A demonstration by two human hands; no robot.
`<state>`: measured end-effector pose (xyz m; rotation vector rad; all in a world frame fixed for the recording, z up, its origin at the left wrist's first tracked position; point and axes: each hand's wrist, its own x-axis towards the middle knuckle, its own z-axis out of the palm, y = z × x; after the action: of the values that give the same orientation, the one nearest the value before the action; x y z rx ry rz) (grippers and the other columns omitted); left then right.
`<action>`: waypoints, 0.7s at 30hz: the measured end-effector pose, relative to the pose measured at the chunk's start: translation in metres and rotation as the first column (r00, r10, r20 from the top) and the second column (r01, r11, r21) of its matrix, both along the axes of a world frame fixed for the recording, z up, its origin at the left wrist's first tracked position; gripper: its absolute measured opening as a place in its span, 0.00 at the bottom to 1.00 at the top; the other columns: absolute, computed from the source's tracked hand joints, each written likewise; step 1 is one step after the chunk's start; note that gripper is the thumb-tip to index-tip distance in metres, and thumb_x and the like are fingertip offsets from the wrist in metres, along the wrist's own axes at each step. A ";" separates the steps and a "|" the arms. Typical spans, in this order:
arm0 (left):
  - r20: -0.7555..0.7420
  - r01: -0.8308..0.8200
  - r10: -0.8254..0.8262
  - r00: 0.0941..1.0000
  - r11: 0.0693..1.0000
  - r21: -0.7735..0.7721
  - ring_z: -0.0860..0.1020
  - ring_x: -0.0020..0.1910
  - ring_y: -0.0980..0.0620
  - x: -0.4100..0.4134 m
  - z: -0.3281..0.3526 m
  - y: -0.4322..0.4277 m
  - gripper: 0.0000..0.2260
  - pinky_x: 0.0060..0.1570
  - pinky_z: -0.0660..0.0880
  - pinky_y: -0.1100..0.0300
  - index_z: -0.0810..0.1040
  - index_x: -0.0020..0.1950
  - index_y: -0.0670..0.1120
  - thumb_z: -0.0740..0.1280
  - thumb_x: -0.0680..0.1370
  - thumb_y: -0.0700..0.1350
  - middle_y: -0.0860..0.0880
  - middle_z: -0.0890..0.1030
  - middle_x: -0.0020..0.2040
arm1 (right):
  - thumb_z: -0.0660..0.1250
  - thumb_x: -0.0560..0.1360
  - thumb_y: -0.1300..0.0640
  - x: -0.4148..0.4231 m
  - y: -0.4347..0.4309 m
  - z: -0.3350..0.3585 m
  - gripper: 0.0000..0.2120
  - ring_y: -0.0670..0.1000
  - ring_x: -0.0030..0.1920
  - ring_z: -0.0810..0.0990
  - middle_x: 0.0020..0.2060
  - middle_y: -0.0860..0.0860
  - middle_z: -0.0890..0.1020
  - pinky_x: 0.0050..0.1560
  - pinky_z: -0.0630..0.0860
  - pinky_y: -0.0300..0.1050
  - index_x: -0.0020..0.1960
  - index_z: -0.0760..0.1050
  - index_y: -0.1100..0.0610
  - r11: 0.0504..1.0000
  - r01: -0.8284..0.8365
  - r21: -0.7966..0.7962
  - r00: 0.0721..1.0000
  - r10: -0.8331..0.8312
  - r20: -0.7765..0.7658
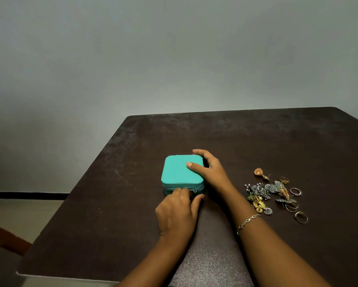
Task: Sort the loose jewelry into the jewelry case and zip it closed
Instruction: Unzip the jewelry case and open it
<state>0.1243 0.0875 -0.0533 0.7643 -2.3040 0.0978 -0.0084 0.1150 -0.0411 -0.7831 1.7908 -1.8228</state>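
Note:
A teal square jewelry case [178, 170] lies closed on the dark table [257, 141], its zipper band facing me. My right hand [209, 168] grips the case's right side, thumb on the lid and fingers curled round the far right corner. My left hand [179, 210] is at the case's front edge, fingers curled at the zipper near the small metal pull [195, 191]; whether it pinches the pull is hidden. The loose jewelry [275, 193] lies in a pile to the right: gold and silver earrings, brooch-like pieces and several rings.
A bracelet [247, 221] is on my right wrist. The table's left edge runs diagonally past the case; a wooden chair part [2, 237] shows at lower left. A grey wall stands behind the table.

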 end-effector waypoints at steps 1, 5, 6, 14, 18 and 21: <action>0.013 -0.008 0.008 1.000 1.000 0.000 0.74 0.20 0.54 -0.001 0.000 0.000 0.15 0.16 0.62 0.64 0.74 0.27 0.50 0.70 0.66 0.58 0.52 0.75 0.24 | 0.71 0.70 0.58 0.000 0.000 0.000 0.19 0.55 0.53 0.79 0.54 0.55 0.78 0.51 0.79 0.50 0.59 0.73 0.52 1.000 -0.007 0.003 1.000 0.007 -0.003; 0.023 -0.006 0.006 1.000 1.000 0.028 0.73 0.20 0.53 -0.002 -0.002 0.001 0.15 0.17 0.61 0.66 0.74 0.28 0.49 0.79 0.60 0.52 0.52 0.75 0.24 | 0.72 0.70 0.58 -0.001 0.000 -0.002 0.18 0.55 0.52 0.79 0.54 0.55 0.78 0.51 0.79 0.51 0.58 0.73 0.51 1.000 -0.013 0.001 1.000 0.013 -0.003; 0.013 -0.003 0.003 1.000 0.999 0.035 0.73 0.20 0.53 -0.002 -0.002 0.001 0.14 0.17 0.60 0.66 0.73 0.28 0.49 0.77 0.62 0.51 0.52 0.75 0.24 | 0.72 0.70 0.58 -0.001 0.000 -0.002 0.18 0.55 0.52 0.79 0.54 0.55 0.78 0.51 0.79 0.52 0.58 0.73 0.51 1.000 -0.014 -0.002 1.000 0.014 -0.003; -0.045 0.034 -0.029 0.999 0.993 0.113 0.73 0.21 0.54 0.004 -0.001 0.002 0.16 0.21 0.57 0.65 0.71 0.32 0.50 0.79 0.59 0.47 0.54 0.75 0.27 | 0.72 0.69 0.57 -0.004 0.000 -0.004 0.18 0.55 0.53 0.79 0.54 0.54 0.77 0.52 0.78 0.53 0.58 0.73 0.50 0.999 -0.034 0.001 0.999 0.034 -0.022; -0.075 0.059 -0.048 0.996 0.987 0.146 0.73 0.21 0.53 0.010 -0.001 0.001 0.12 0.21 0.58 0.63 0.70 0.32 0.51 0.74 0.63 0.48 0.54 0.75 0.27 | 0.73 0.68 0.56 -0.004 0.000 -0.005 0.19 0.56 0.53 0.79 0.54 0.55 0.78 0.51 0.78 0.53 0.57 0.73 0.50 0.999 -0.042 -0.013 0.999 0.042 -0.010; -0.057 0.060 -0.051 0.997 0.984 0.168 0.73 0.21 0.53 0.015 0.000 -0.002 0.13 0.20 0.58 0.63 0.70 0.32 0.51 0.75 0.64 0.47 0.53 0.75 0.27 | 0.72 0.67 0.54 -0.005 0.000 -0.006 0.20 0.56 0.53 0.79 0.54 0.55 0.78 0.50 0.78 0.52 0.57 0.73 0.49 0.999 -0.050 -0.015 0.999 0.050 -0.019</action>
<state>0.1389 0.0857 -0.0537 0.7774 -2.3017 -0.1442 -0.0135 0.1148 -0.0476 -0.8453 1.7551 -1.8046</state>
